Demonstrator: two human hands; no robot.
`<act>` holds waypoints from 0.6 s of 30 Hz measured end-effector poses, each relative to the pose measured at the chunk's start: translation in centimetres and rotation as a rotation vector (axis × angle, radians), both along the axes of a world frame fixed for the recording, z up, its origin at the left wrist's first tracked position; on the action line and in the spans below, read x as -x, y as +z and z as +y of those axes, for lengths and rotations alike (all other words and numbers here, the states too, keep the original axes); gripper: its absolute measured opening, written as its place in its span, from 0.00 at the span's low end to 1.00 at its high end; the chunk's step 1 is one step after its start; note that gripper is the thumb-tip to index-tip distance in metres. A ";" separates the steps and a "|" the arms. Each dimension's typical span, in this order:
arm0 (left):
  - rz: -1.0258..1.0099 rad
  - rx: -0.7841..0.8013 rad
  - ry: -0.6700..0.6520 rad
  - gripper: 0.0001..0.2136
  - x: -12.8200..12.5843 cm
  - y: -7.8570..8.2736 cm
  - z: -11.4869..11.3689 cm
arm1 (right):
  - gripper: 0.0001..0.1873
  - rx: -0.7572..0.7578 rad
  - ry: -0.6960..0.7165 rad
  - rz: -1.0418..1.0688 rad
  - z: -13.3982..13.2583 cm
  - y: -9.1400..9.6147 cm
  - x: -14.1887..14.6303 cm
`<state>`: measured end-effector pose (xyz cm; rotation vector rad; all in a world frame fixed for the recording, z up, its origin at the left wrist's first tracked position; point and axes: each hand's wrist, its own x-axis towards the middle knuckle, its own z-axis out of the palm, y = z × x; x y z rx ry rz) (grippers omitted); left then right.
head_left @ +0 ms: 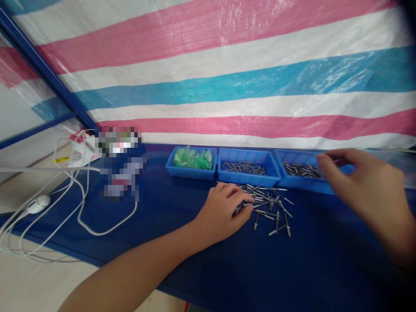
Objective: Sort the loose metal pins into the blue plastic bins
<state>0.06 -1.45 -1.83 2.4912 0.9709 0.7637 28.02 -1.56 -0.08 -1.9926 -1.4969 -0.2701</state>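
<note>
My left hand [224,212] rests on the dark blue table cloth [195,260], fingers curled round a small bunch of metal pins at the edge of a loose pile of pins [269,203]. My right hand [360,186] hovers over the right blue tray [305,184], thumb and forefinger pinched on a thin pin above the pins lying in it. The middle blue tray [248,177] also holds metal pins. The left blue tray [191,172] holds green plastic pieces [193,157].
White cables [81,203] loop across the left of the table near a white oval device [39,203]. A blurred-out object [120,164] stands left of the trays. A pink, white and blue striped tarp [227,65] hangs behind. The table's front edge runs diagonally at lower left.
</note>
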 end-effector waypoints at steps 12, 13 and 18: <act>0.273 -0.044 -0.046 0.10 0.5 -0.5 0.0 | 0.10 -0.123 0.428 -0.115 -0.7 -0.8 4.5; 0.274 -0.044 -0.040 0.09 0.4 -0.5 0.0 | 0.10 -0.154 0.509 -0.076 -1.1 -0.7 5.7; 0.269 -0.050 -0.010 0.09 0.3 -0.6 0.3 | 0.11 0.058 0.827 -0.089 -2.6 -1.3 9.0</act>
